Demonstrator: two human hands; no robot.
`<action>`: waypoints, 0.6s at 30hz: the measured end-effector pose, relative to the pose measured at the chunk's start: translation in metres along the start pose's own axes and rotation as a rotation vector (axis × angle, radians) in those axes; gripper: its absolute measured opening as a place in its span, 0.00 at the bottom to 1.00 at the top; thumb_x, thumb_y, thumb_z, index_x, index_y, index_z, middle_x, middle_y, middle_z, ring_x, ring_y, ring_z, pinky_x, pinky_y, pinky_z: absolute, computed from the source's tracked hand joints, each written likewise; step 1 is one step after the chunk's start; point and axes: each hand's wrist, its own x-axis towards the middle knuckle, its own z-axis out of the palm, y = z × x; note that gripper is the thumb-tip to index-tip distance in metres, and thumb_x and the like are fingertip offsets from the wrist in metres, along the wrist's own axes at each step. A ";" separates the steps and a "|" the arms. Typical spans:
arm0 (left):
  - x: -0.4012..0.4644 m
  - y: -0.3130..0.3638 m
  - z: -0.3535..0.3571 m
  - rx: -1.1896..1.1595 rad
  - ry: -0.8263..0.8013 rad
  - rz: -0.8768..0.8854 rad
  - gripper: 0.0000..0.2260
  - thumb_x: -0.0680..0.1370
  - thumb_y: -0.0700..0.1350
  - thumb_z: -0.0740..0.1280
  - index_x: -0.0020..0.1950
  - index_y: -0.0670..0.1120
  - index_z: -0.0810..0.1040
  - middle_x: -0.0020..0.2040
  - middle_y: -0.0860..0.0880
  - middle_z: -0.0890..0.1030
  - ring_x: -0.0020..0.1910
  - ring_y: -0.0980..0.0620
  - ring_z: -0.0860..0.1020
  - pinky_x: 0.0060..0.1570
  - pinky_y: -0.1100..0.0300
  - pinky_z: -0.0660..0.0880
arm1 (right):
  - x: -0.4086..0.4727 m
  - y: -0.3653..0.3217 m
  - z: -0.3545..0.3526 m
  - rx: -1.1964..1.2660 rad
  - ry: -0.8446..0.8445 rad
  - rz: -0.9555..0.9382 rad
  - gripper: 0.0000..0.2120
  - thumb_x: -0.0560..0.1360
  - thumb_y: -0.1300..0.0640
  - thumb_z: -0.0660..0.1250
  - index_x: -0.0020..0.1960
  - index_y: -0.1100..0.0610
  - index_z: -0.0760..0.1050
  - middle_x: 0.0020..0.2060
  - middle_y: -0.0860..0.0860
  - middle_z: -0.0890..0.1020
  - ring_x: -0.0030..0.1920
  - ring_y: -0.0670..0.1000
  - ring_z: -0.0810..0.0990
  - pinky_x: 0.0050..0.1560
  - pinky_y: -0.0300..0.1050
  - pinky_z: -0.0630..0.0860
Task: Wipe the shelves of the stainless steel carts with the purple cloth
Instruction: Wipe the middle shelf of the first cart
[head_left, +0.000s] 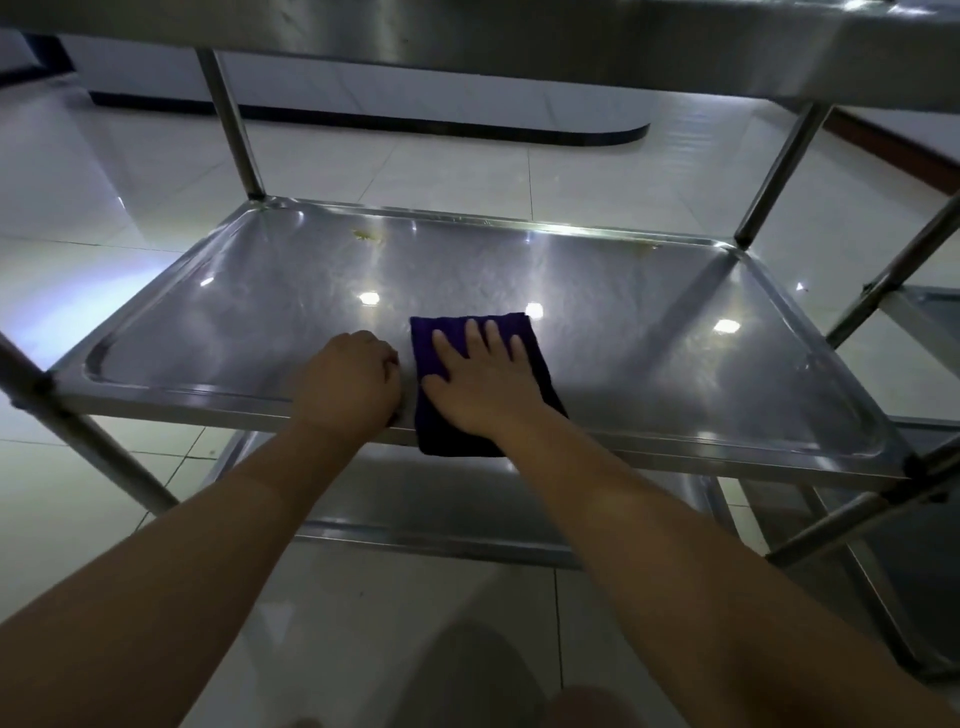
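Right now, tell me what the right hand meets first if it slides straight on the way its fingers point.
Bare shelf beyond the purple cloth; the right hand likely first meets the far rim.

There is only the one view, from a camera worn on the person's head, looking forward and steeply down from close by. It faces the middle shelf (649, 332) of a steel cart, under the top shelf (467, 31) whose underside fills the upper edge. Both forearms reach in from below, and the wide lens bends the cart posts (231, 124) outward
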 end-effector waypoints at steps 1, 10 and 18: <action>0.000 -0.002 0.000 -0.006 -0.001 0.006 0.14 0.78 0.41 0.57 0.42 0.42 0.82 0.41 0.45 0.78 0.38 0.50 0.73 0.36 0.58 0.65 | -0.002 -0.004 0.001 0.003 0.010 -0.026 0.29 0.81 0.42 0.46 0.78 0.48 0.42 0.78 0.56 0.43 0.77 0.58 0.39 0.73 0.57 0.36; -0.004 -0.004 -0.008 -0.026 -0.034 0.040 0.12 0.76 0.38 0.60 0.45 0.41 0.83 0.45 0.42 0.81 0.42 0.45 0.77 0.40 0.57 0.68 | -0.070 0.066 -0.003 -0.007 0.041 -0.055 0.26 0.81 0.42 0.43 0.78 0.44 0.46 0.78 0.49 0.46 0.77 0.51 0.43 0.73 0.48 0.38; 0.002 0.019 -0.012 0.043 -0.165 -0.038 0.09 0.76 0.35 0.61 0.45 0.36 0.81 0.45 0.40 0.79 0.42 0.43 0.76 0.44 0.52 0.72 | -0.154 0.188 -0.018 -0.094 0.140 0.251 0.23 0.81 0.46 0.46 0.75 0.46 0.60 0.78 0.48 0.54 0.77 0.53 0.49 0.75 0.53 0.48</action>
